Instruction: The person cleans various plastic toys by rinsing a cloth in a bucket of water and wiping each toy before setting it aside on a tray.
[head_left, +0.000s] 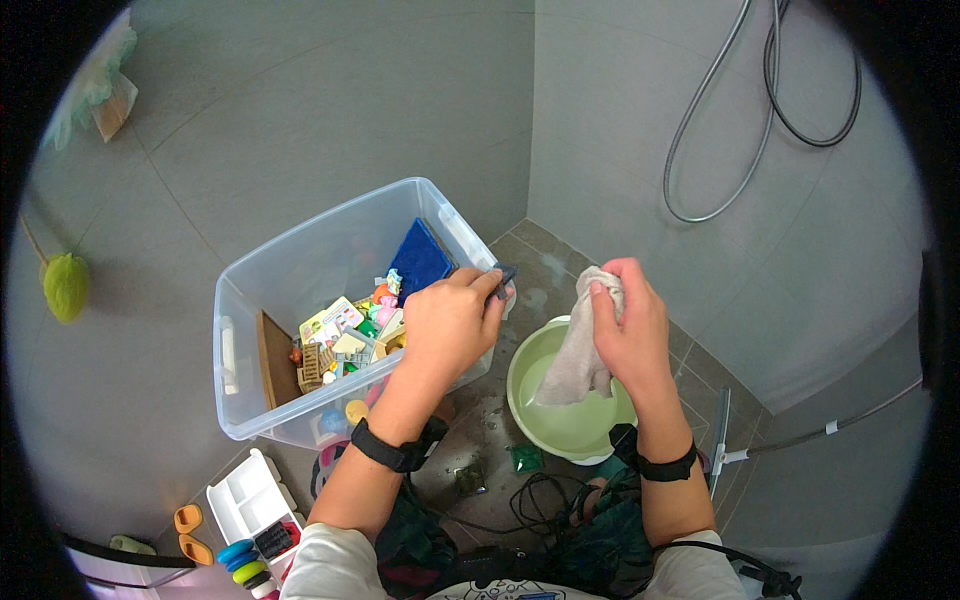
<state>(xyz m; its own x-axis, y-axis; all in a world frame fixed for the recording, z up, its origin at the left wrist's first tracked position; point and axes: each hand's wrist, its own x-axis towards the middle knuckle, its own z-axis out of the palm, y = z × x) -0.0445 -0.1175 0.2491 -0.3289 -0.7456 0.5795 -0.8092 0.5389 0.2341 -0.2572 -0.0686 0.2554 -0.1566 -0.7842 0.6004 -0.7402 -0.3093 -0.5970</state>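
Observation:
My right hand (634, 322) grips a damp-looking beige cloth (574, 360) bunched at its top. The cloth hangs over a pale green basin (525, 409) with clear liquid inside. My left hand (452, 319) pinches a small dark grey piece (504, 280) between thumb and fingers, at the right corner of a clear plastic storage bin (315, 229). I cannot tell what the piece is. Inside the bin lie a mixed heap of small toys (352, 341), a blue panel (418, 259) and a brown board (273, 364). My left forearm crosses the bin's near right side and hides part of it.
On the tiled floor lie a green square piece (526, 458), a dark square piece (470, 479) and a looped black cable (540, 502). A white compartment tray (247, 491) and orange slippers (193, 534) sit lower left. A floor squeegee (721, 435) leans at right; a shower hose (679, 161) hangs above.

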